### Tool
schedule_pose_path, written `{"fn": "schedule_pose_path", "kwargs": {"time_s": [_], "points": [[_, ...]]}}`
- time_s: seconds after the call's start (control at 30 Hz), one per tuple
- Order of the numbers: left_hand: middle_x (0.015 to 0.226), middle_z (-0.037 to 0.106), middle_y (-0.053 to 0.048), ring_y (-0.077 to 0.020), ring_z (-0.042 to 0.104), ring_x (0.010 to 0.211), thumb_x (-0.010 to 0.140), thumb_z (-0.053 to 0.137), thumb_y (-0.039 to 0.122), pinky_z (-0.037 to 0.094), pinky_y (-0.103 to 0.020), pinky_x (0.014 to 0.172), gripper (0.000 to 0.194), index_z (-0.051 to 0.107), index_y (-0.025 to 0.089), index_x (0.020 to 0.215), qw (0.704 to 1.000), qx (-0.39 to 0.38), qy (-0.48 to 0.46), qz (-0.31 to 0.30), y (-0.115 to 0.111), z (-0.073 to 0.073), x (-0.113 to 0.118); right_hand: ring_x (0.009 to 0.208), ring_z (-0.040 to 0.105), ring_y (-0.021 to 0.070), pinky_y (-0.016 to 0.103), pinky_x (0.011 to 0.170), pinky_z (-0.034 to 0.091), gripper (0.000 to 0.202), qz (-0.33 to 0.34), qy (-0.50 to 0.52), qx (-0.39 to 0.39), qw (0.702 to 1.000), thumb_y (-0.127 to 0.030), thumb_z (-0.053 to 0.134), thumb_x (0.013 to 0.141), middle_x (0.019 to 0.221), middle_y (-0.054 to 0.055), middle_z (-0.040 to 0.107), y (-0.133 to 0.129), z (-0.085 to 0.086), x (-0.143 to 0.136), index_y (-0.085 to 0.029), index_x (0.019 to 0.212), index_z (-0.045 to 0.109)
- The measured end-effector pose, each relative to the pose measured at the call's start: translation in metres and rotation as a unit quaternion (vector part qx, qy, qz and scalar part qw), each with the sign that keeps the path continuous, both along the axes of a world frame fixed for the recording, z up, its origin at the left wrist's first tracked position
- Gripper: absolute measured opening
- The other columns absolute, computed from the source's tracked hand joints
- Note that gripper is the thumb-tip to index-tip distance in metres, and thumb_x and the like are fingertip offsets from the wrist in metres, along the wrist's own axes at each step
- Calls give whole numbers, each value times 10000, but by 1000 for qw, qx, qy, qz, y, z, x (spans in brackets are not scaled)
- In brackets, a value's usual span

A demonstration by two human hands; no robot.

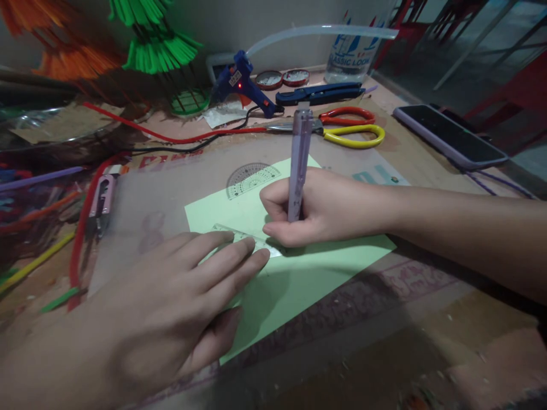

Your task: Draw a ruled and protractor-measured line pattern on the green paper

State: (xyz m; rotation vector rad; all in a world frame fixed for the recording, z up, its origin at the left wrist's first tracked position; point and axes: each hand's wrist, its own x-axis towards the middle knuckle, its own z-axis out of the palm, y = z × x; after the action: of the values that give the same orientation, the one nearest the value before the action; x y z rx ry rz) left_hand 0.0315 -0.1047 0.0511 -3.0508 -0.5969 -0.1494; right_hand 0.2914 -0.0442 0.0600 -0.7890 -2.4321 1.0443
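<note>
A light green sheet of paper (307, 285) lies at an angle on the table. My right hand (318, 208) is closed around an upright purple pen (300, 154), its tip hidden behind the fingers. My left hand (188, 290) lies with its fingers spread, the fingertips on a clear ruler-like piece (239, 230) on the paper; part of that piece is covered by the fingers. Above it, a clear protractor (250, 177) rests across the sheet's upper edge.
Behind the paper are scissors (354, 135), a blue glue gun (245, 85), a dark blue tool (320, 93) and a plastic cup (350, 54). A phone (453, 136) lies right; a pink cutter (101, 196) and coloured strips lie left. Green (162, 54) and orange bundles stand at the back.
</note>
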Motion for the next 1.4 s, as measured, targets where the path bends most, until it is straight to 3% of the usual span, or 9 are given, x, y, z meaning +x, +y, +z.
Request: {"fn": "schedule_pose_path", "kwargs": {"time_s": [0.47,1.2,1.27,1.4], "points": [[1324,691,-150,-319,649,1142,963,441,172,560,-433,830,494,504,134,1452,1000,11,2,-6,1,1,1,561,371,89,292,571,229,305,0,6,9,1000,-186,629,862,576,-89,417,0,0,0,-222,647,417],[1382,667,-151,-337,619,1210,981,441,184,558,-455,878,484,500,127,1458,1000,1,-1,6,-1,1,2,562,371,85,275,557,251,302,6,7,18,1000,-191,624,859,579,-84,422,1,-1,0,-223,652,406],[1399,658,-144,-340,598,1247,977,443,165,554,-466,925,500,494,125,1472,1000,-2,-1,12,-2,0,1,550,383,79,260,540,263,303,-3,12,-6,1000,-191,636,859,572,-85,434,2,0,1,-221,650,418],[1355,689,-128,-332,627,1208,960,470,152,574,-444,912,497,521,111,1453,1000,-4,-13,6,-3,1,2,472,417,59,223,492,280,299,-42,41,-133,989,-201,621,931,508,-97,493,9,1,3,-217,692,443]]}}
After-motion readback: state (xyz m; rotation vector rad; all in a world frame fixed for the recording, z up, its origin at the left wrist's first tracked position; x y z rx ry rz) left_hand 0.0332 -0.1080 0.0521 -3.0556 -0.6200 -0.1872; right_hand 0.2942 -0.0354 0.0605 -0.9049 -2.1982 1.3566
